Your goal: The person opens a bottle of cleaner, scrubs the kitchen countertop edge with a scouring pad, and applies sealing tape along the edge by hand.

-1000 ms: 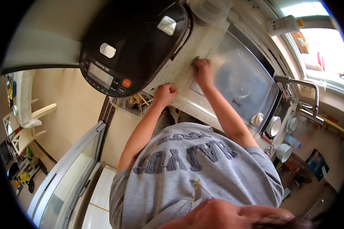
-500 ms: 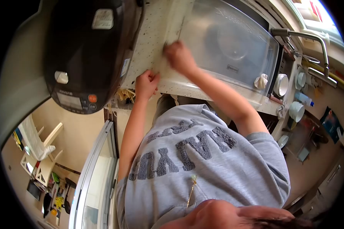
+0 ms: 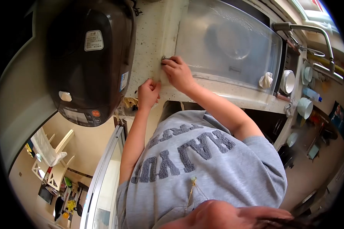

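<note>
My right hand (image 3: 178, 75) rests on the speckled pale counter (image 3: 146, 49), fingers bent around a small dark grey piece (image 3: 164, 58). The piece's material is too small to make out. Closer to the counter's front edge is my left hand (image 3: 149, 92), its fingers curled in and thumb pressed against them. Whatever it pinches, if anything, is hidden. Right of both hands lies a translucent, frosted cover (image 3: 206, 42) over a dark-framed appliance. A dark brown rice cooker (image 3: 99, 72) stands left of my hands.
A crumpled white cloth (image 3: 265, 80) lies at the cover's right end, beside a white bowl (image 3: 288, 81). Farther right are a faucet (image 3: 325, 38) and stacked bowls (image 3: 304, 107). A sliding door frame (image 3: 103, 164) stands at lower left, with a white chair (image 3: 63, 145) beyond.
The right hand was blurred by motion and is now sharp, with the dark piece showing at its fingertips. The whole view has shifted slightly; the left hand stays curled near the counter edge.
</note>
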Tool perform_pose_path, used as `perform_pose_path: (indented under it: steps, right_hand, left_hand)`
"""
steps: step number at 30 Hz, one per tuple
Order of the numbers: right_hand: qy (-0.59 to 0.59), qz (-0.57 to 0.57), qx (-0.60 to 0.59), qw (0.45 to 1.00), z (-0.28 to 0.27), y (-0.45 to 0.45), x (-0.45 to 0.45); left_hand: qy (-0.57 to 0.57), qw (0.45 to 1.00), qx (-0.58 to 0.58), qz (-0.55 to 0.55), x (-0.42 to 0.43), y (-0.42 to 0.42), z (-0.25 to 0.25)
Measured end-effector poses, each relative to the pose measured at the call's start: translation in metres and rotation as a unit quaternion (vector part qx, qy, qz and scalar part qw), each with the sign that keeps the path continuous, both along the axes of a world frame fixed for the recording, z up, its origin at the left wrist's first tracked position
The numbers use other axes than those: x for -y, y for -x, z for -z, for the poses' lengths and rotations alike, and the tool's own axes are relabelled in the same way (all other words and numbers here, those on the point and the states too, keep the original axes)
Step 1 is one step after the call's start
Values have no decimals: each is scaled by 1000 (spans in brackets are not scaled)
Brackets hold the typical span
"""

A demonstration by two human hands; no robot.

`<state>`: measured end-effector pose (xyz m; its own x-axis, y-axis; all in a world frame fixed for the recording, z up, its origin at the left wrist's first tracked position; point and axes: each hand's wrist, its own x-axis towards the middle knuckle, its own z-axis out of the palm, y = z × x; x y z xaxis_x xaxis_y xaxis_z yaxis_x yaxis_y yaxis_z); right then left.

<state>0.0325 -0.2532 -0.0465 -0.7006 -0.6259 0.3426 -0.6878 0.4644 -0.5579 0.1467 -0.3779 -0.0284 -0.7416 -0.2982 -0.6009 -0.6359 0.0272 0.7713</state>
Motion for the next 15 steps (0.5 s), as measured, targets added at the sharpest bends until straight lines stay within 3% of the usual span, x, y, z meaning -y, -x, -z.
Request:
perform_pose_path:
  steps: [2, 4, 6, 7, 9, 10, 12, 15]
  right_hand:
    - [23, -19, 27, 999, 8, 16, 2]
    - [-52, 51, 13, 997, 18, 72, 16]
    - [92, 161, -57, 981, 7, 106, 43]
    - [95, 159, -55, 981, 10, 99, 43]
    - [-5, 122, -25, 992, 14, 69, 32]
    - [-27, 60, 19, 998, 1, 36, 15]
    - [36, -7, 26, 999, 1, -27, -2]
    - [12, -10, 39, 999, 1, 2, 2]
  left_hand:
    - [11, 1000, 8, 8, 0, -3, -1]
    - [12, 1000, -7, 9, 0, -5, 2]
    - [5, 1000, -8, 2, 1, -6, 4]
    - [-6, 1000, -14, -2, 1, -6, 5]
    - [0, 1000, -9, -2, -1, -9, 4]
    - [3, 1000, -7, -2, -1, -6, 4]
    - [20, 1000, -3, 1, 1, -2, -2]
    - [-1, 1000, 2, -10, 0, -4, -1]
